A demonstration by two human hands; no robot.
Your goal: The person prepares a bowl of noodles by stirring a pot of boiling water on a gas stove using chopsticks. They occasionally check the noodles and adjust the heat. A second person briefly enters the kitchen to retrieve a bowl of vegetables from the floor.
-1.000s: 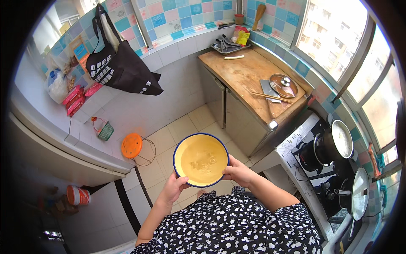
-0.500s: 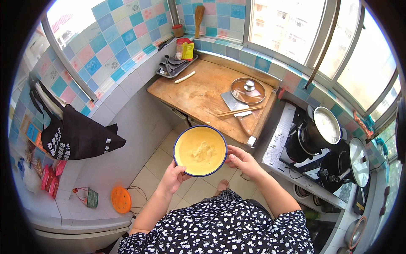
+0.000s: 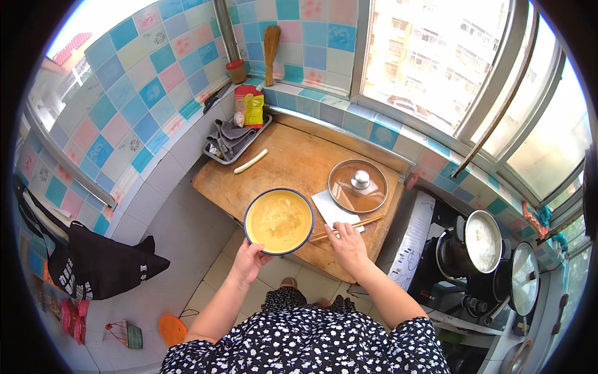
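My left hand (image 3: 248, 262) grips the lower left rim of a yellow bowl (image 3: 265, 232) with a blue edge. Pale, wet-looking stuff lies in the bowl's bottom. The bowl is in front of the wooden board's near edge. My right hand (image 3: 349, 250) is at the board, fingers closed over a pair of chopsticks (image 3: 372, 220). Under the chopsticks lies a cleaver, its pale blade (image 3: 328, 206) showing and its handle hidden by my hand. A glass lid (image 3: 341, 181) with a steel knob overlaps the blade.
On the wooden board (image 3: 293, 149) lies a white stalk (image 3: 251, 161); a tray (image 3: 233, 153) with grey cloth and packets stands at its back left. To the right, a pot (image 3: 483, 240) and a lidded pan (image 3: 524, 280) sit on the stove. A black bag (image 3: 112, 258) hangs at left.
I have come closer to the board. My right hand has left the bowl's side and moved forward onto the chopsticks. My left hand still holds the bowl, now by itself.
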